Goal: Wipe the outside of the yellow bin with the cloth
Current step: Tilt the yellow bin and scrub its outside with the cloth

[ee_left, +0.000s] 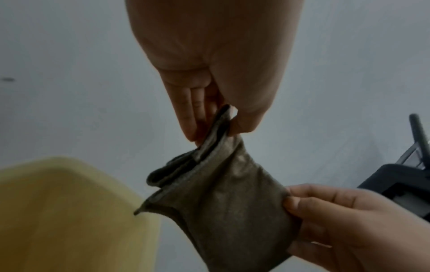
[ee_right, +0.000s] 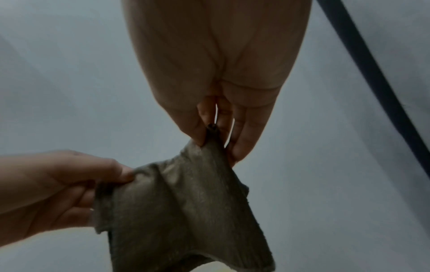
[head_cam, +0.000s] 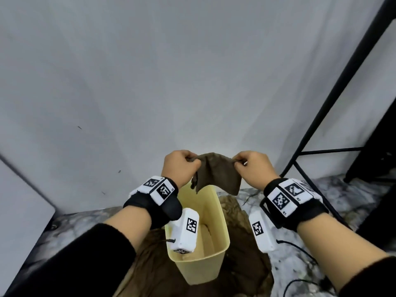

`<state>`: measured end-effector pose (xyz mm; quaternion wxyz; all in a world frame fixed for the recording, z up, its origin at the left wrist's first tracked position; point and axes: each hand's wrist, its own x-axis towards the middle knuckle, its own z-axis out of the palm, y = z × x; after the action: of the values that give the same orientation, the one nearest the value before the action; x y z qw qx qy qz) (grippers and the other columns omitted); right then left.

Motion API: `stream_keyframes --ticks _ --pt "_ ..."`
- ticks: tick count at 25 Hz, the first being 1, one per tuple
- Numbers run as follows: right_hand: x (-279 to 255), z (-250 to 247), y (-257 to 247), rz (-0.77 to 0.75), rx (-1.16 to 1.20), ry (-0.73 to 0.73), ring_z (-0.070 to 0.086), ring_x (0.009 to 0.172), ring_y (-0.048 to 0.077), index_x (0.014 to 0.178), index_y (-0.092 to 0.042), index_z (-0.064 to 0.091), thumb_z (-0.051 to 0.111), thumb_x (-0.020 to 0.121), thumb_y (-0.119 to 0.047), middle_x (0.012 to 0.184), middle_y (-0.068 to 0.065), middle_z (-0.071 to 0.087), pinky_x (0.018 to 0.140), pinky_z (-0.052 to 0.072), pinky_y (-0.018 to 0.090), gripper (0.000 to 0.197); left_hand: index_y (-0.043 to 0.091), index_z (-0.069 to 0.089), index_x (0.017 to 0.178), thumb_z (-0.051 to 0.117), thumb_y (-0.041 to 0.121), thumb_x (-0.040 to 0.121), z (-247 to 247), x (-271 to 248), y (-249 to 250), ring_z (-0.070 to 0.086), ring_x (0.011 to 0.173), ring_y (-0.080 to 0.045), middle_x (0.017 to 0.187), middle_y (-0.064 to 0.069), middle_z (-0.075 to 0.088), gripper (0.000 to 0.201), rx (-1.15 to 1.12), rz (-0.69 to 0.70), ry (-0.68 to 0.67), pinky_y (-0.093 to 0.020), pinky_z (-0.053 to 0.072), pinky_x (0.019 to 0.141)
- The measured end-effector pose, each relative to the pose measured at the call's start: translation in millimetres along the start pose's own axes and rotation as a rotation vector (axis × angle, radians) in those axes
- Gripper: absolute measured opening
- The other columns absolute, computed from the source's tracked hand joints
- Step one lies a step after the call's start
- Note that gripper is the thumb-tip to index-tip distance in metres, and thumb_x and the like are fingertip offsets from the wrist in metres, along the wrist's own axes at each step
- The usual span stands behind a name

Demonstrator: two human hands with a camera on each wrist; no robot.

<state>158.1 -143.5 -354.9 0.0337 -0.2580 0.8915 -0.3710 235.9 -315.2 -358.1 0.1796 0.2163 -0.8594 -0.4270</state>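
Note:
A small brown cloth (head_cam: 216, 172) hangs spread between my two hands, above the far rim of the yellow bin (head_cam: 216, 213). My left hand (head_cam: 182, 166) pinches its left top corner; my right hand (head_cam: 249, 166) pinches the right top corner. The bin stands upright and open on the floor below my wrists. In the left wrist view my left hand (ee_left: 216, 119) pinches a folded edge of the cloth (ee_left: 223, 198), with the bin (ee_left: 69, 211) at lower left. The right wrist view shows my right hand (ee_right: 216, 139) gripping the cloth (ee_right: 186, 211) at its corner.
A larger brown fabric (head_cam: 242, 254) lies on the marbled floor (head_cam: 300, 264) under and around the bin. A grey wall (head_cam: 171, 82) rises just behind. A black metal frame (head_cam: 334, 103) stands at the right. A thin black cable (head_cam: 300, 251) runs across the floor at right.

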Motion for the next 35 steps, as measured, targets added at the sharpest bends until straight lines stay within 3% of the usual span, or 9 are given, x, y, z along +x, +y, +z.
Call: stream_keyframes --ticks 2,5,8,13,19,22,25,32,35 --pt "-27 -3 -1 0.025 0.037 0.034 0.052 0.08 0.012 0.096 -0.01 0.066 0.049 0.085 -0.01 0.091 0.003 0.065 0.059 0.034 0.01 0.02 0.011 0.07 0.091 0.058 0.015 0.075 6 -24 6 0.064 0.078 -0.018 0.084 -0.005 0.071 0.021 -0.076 0.002 -0.016 -0.03 0.054 0.081" --pt "-58 2 -3 0.037 0.08 0.049 0.055 0.08 0.014 0.098 -0.01 0.066 0.051 0.085 -0.012 0.098 0.007 0.07 0.075 0.04 0.018 0.021 0.012 0.069 0.097 0.059 0.016 0.08 13 -59 14 0.062 0.086 -0.015 0.098 -0.005 0.072 0.02 -0.022 0.051 -0.047 -0.017 0.045 0.079" --pt "-81 10 -8 0.022 0.1 0.043 0.057 0.078 0.013 0.099 -0.012 0.067 0.051 0.085 -0.013 0.098 0.007 0.07 0.072 0.039 0.018 0.021 0.013 0.066 0.105 0.059 0.018 0.082 17 -83 15 0.062 0.098 -0.016 0.106 -0.004 0.07 0.024 0.025 0.076 -0.053 -0.014 0.038 0.08" --pt "-101 24 -5 -0.002 0.145 0.023 0.061 0.081 0.018 0.101 -0.013 0.067 0.053 0.085 -0.015 0.099 0.009 0.07 0.074 0.043 0.022 0.021 0.017 0.065 0.107 0.057 0.013 0.083 26 -102 5 0.06 0.074 -0.008 0.097 -0.005 0.072 0.025 -0.003 0.104 -0.111 -0.002 0.039 0.059" --pt "-95 45 26 0.028 0.355 0.078 0.049 0.103 0.013 0.097 -0.013 0.067 0.056 0.086 -0.015 0.115 0.009 0.055 0.075 0.032 0.009 0.016 0.013 0.061 0.115 0.055 0.004 0.084 59 -99 -18 0.068 0.08 -0.016 0.098 -0.01 0.071 0.032 -0.251 0.034 -0.132 -0.02 0.055 0.076" --pt "-91 57 41 0.071 0.519 0.073 0.049 0.114 0.017 0.082 -0.03 0.059 0.064 0.079 -0.015 0.121 0.003 0.053 0.098 0.039 0.031 0.016 0.011 0.062 0.111 0.055 -0.003 0.083 74 -96 -30 0.066 0.07 0.0 0.092 -0.005 0.069 0.033 -0.392 0.006 -0.14 -0.013 0.054 0.072" --pt "-88 71 50 0.124 0.681 0.054 0.061 0.102 0.029 0.082 -0.041 0.044 0.066 0.076 -0.018 0.11 0.001 0.06 0.092 0.048 0.055 0.032 0.009 0.061 0.112 0.054 -0.004 0.084 86 -94 -39 0.065 0.068 0.001 0.096 -0.008 0.068 0.031 -0.499 -0.036 -0.181 -0.014 0.054 0.072" --pt "-82 81 58 0.133 0.734 0.09 0.063 0.1 0.019 0.1 -0.038 0.051 0.063 0.08 -0.009 0.108 -0.002 0.062 0.092 0.052 0.045 0.037 0.014 0.058 0.118 0.055 0.0 0.084 88 -92 -47 0.056 0.087 0.0 0.095 0.013 0.052 0.037 -0.254 0.1 -0.165 -0.004 0.045 0.081" --pt "-85 78 65 0.133 0.652 0.103 0.062 0.092 0.012 0.107 -0.027 0.051 0.063 0.08 -0.008 0.098 -0.008 0.062 0.087 0.052 0.036 0.035 0.015 0.057 0.12 0.056 0.001 0.083 92 -95 -48 0.055 0.081 0.003 0.102 0.007 0.054 0.039 -0.21 0.092 -0.222 0.0 0.043 0.075"
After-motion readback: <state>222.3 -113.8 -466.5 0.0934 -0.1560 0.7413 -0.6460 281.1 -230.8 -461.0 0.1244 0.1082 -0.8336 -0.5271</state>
